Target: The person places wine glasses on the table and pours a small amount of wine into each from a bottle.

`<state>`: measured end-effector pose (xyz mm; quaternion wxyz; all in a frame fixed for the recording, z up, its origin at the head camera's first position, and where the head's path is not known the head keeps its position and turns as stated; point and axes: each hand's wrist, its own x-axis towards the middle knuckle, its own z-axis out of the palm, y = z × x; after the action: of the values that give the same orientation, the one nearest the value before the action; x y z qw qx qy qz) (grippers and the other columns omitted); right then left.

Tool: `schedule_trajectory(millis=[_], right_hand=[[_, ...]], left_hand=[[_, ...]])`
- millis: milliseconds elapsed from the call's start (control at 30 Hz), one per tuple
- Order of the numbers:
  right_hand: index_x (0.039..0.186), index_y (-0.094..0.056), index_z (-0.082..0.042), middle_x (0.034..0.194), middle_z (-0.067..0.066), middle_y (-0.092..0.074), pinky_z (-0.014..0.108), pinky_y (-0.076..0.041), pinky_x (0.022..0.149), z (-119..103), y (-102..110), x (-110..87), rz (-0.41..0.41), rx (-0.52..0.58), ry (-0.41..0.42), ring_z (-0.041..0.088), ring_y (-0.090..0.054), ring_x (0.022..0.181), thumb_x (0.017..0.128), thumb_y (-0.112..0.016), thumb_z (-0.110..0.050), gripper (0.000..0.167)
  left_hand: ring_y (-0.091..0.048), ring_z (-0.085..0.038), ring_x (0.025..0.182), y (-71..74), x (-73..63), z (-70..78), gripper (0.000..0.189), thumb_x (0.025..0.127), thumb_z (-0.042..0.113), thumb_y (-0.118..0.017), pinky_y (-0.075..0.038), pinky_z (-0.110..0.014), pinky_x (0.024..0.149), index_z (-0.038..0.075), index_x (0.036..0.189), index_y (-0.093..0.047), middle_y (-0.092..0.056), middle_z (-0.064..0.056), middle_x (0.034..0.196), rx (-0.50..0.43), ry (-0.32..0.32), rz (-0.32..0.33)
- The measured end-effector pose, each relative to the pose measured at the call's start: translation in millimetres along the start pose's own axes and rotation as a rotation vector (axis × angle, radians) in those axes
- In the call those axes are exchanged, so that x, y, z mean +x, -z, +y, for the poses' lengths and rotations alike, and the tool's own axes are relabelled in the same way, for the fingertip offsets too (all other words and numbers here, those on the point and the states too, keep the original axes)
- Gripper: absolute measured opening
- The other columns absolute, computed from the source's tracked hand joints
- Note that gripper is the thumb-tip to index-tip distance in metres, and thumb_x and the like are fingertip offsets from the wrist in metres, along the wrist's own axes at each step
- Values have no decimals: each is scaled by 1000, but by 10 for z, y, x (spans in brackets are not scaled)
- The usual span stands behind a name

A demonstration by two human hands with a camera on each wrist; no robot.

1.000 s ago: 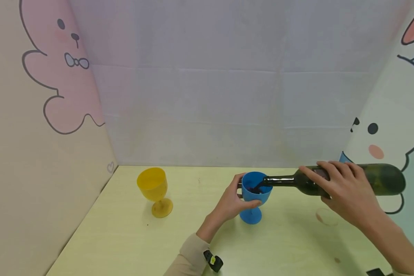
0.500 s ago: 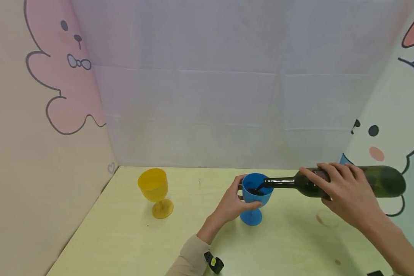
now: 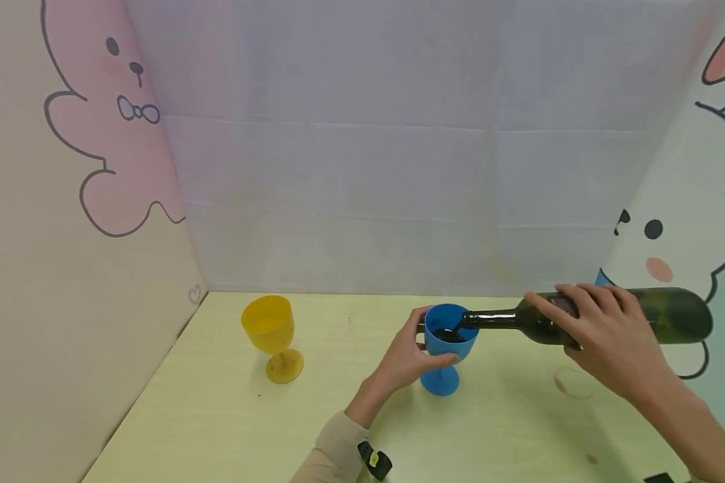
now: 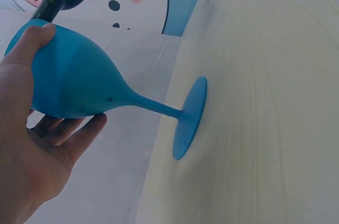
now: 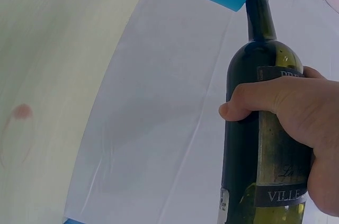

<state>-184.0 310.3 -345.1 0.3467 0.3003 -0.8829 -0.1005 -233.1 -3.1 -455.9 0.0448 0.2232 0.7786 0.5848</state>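
Blue goblet (image 4: pixel 79 70), its bowl clasped by left hand (image 3: pixel 405 357) fingers, shows dark liquid (image 3: pixel 448 335) pooling calmer than 1 second ago, suggesting steady filling from the bottle (image 3: pixel 540 316) right hand (image 3: pixel 616 339) fingers grasp

Your head view is evenly and fairly brightly lit, the soft light seeming to come from above. On the pale surface (image 3: pixel 217 429) you see a faint, blurry-edged shadow left of your right forearm (image 3: pixel 670 409), and thin glints run along the bottle (image 3: pixel 534 327) near its mouth. Both your wrist views are dimmer, greyer and cooler. Your left one shows the blue goblet (image 4: pixel 74 73) clearly outlined; your right one keeps large letters on the label (image 5: pixel 278 147) legible.
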Motion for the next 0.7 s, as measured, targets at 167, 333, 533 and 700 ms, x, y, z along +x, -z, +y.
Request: schedule_trajectory(millis=[167,333,533,700], right_hand=[[147,-47,-30,120,20,-58,62,-42,86,-17,-3,10,3,10,-3,44,-54,101,43,-93,-21,114],[147,-46,-30,121,19,-58,62,-42,84,-44,-25,-6,-20,33,-24,43,-55,101,42,-95,-23,117],[147,-47,-30,119,18,-60,61,-43,82,-60,-75,-51,-12,60,-50,42,-57,97,42,-94,-22,115],[149,-44,-32,120,16,-59,62,-43,82,-82,-121,-128,-48,119,-110,43,-56,102,43,-93,-20,116]], left_hand=[[-52,-15,124,3,-6,8,77,82,37,-81,-52,-29,93,39,144,-36,-52,7,138,-5,0,-1],[-52,-14,125,-1,-8,10,77,81,37,-81,-52,-28,92,39,144,-37,-52,8,138,-8,-3,4],[-52,-14,123,4,-11,3,77,82,38,-81,-52,-27,92,39,144,-36,-52,7,137,-7,-1,0],[-52,-15,123,6,-13,-2,77,82,39,-81,-52,-29,92,39,145,-36,-52,6,138,-3,0,-1]])
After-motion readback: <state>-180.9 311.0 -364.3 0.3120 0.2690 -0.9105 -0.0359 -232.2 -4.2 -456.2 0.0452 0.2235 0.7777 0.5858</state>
